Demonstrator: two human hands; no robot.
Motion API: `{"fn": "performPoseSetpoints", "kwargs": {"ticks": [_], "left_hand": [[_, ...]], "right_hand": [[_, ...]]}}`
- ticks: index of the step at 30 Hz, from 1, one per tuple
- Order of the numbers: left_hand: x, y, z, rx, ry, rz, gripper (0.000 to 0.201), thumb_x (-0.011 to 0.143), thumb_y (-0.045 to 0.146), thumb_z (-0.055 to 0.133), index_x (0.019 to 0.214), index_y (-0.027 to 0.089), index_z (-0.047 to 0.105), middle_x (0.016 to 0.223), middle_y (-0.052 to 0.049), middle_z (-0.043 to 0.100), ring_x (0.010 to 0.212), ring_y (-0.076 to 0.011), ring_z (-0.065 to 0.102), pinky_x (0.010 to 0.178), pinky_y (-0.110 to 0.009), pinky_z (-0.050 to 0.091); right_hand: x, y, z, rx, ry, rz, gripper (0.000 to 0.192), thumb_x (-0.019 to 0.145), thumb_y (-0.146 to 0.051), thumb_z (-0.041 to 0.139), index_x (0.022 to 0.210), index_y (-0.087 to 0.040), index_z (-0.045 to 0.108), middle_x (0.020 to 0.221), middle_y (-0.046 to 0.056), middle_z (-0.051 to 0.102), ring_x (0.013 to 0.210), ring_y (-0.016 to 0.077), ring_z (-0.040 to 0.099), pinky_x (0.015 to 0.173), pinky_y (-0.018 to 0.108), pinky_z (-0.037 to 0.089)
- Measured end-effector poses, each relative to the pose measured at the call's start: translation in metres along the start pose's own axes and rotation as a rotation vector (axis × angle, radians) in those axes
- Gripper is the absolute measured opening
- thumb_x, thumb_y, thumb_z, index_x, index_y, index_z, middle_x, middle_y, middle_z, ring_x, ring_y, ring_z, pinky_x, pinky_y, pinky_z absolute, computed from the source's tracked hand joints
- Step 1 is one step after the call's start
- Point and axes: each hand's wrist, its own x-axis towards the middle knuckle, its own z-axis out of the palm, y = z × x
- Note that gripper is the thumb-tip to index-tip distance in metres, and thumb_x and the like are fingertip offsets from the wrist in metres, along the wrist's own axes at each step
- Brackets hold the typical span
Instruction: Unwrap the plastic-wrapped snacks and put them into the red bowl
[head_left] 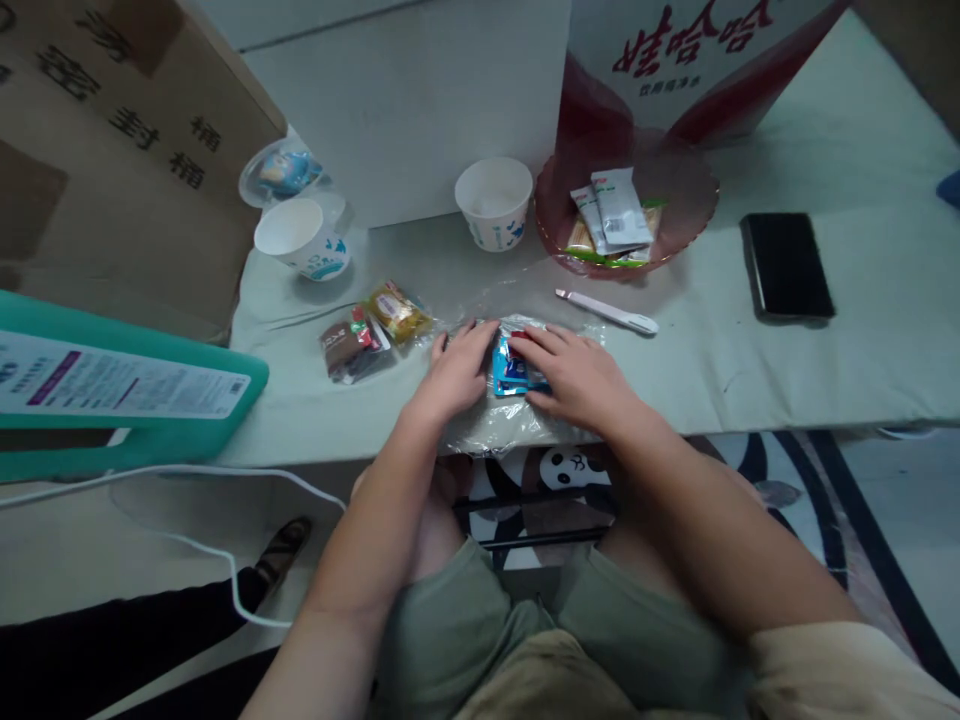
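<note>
Near bench [750, 385] front edge, blue packet [507, 375] touched by right hand [581, 375], plastic bag [499, 430] by left hand [459, 372]; grasp cannot be told

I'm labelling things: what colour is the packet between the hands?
The packet is mostly blue, in lighter and darker shades, best seen in the head view.

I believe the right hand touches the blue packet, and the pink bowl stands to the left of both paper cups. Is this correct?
Not quite: the head view shows the pink bowl right of both paper cups. The right hand does touch the blue packet.
</note>
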Motion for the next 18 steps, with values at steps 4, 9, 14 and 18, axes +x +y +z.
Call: {"fn": "performPoseSetpoints", "kwargs": {"ticks": [4, 9, 14, 18], "left_hand": [[-0.003, -0.001, -0.003, 0.015, -0.059, -0.002, 0.071, 0.087, 0.010, 0.047, 0.157, 0.022, 0.041, 0.170, -0.007, 0.034, 0.161, -0.0295, 0.024, 0.130, -0.063, 0.017], [-0.006, -0.001, -0.006, 0.034, -0.073, 0.042, 0.071, 0.094, 0.040, 0.057, 0.159, 0.020, 0.038, 0.171, -0.013, 0.031, 0.161, -0.0336, 0.022, 0.129, -0.066, 0.013], [-0.007, 0.003, -0.003, 0.024, -0.062, 0.038, 0.068, 0.097, 0.048, 0.055, 0.158, 0.021, 0.039, 0.171, -0.012, 0.032, 0.161, -0.0347, 0.021, 0.129, -0.066, 0.013], [-0.006, 0.007, 0.000, -0.022, -0.014, 0.012, 0.059, 0.102, 0.048, 0.046, 0.154, 0.021, 0.045, 0.169, -0.012, 0.036, 0.160, -0.0362, 0.023, 0.127, -0.070, 0.014]], "right_hand": [[0.004, 0.006, -0.009, 0.077, 0.021, -0.051, 0.057, 0.087, -0.028, 0.067, 0.143, -0.020, 0.059, 0.152, 0.010, 0.059, 0.135, 0.0326, 0.058, 0.111, 0.053, 0.051], [0.002, 0.004, -0.004, 0.072, 0.077, -0.043, 0.055, 0.091, -0.033, 0.061, 0.144, -0.019, 0.058, 0.152, 0.011, 0.058, 0.142, 0.0346, 0.053, 0.116, 0.056, 0.047], [-0.003, 0.011, 0.004, 0.105, 0.039, -0.093, 0.079, 0.080, -0.034, 0.071, 0.154, -0.020, 0.048, 0.164, 0.010, 0.043, 0.152, 0.0381, 0.040, 0.123, 0.058, 0.040], [-0.001, 0.016, 0.005, 0.175, 0.122, -0.086, 0.069, 0.081, -0.019, 0.061, 0.150, -0.022, 0.052, 0.159, 0.009, 0.051, 0.147, 0.0345, 0.049, 0.122, 0.058, 0.041]]}}
